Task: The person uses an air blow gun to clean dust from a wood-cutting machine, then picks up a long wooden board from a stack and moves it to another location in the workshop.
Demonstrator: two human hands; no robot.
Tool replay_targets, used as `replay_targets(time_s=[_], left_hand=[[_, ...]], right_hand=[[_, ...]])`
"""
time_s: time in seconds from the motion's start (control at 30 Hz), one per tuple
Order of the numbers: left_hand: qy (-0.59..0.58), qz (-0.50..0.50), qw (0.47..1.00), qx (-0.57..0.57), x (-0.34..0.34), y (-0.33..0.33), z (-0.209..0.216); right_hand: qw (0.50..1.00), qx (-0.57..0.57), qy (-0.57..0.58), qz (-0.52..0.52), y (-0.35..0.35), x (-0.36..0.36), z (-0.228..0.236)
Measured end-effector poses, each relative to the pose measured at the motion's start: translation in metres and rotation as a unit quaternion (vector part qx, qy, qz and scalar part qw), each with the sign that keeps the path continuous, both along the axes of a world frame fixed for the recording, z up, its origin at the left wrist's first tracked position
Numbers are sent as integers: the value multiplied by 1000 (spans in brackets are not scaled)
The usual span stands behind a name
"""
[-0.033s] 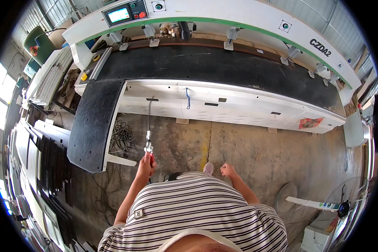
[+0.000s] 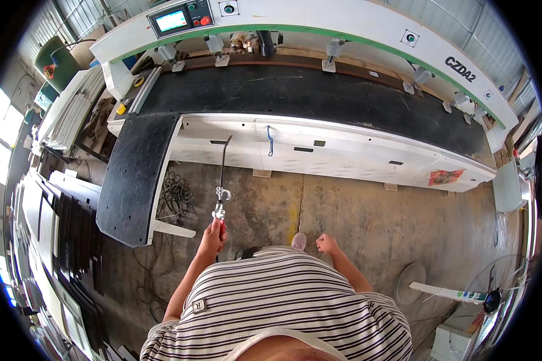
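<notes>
Head view: at 8 o'clock, the left hand [image 2: 211,239] grips a red-handled gun [image 2: 218,212], its long nozzle [image 2: 223,162] pointing toward 12 o'clock. At 5 o'clock, the right hand [image 2: 327,243] is curled closed. A black worktop [image 2: 271,87] extends across 12 o'clock.

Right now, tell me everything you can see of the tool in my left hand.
The tool is long and slim: a thin dark tube whose tip bends to the right, a shiny silver, metal-looking middle section with a hook-shaped piece on its right, and a red grip, partly hidden by your left hand, which is closed around it. It points away from you, toward the white machine front; whether the tip touches that, I cannot tell.
</notes>
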State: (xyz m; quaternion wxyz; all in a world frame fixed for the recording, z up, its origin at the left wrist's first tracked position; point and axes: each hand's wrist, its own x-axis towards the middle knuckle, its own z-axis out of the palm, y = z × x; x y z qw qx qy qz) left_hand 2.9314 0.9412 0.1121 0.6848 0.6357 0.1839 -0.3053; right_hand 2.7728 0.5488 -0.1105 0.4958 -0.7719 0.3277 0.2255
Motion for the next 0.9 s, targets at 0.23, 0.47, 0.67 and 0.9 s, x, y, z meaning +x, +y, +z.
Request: replay_targets(time_s=[0.23, 0.47, 0.67, 0.9], left_hand=[[1, -70, 998, 2, -2, -15, -2], [0, -142, 990, 24, -3, -23, 9], [-5, -209, 978, 28, 3, -52, 19], [-48, -323, 945, 30, 15, -99, 37]], right_hand=[[1000, -11, 2, 18, -2, 9, 3], [1000, -9, -7, 21, -6, 6, -12], [999, -23, 15, 46, -15, 1, -9], [997, -47, 4, 66, -29, 9, -14]])
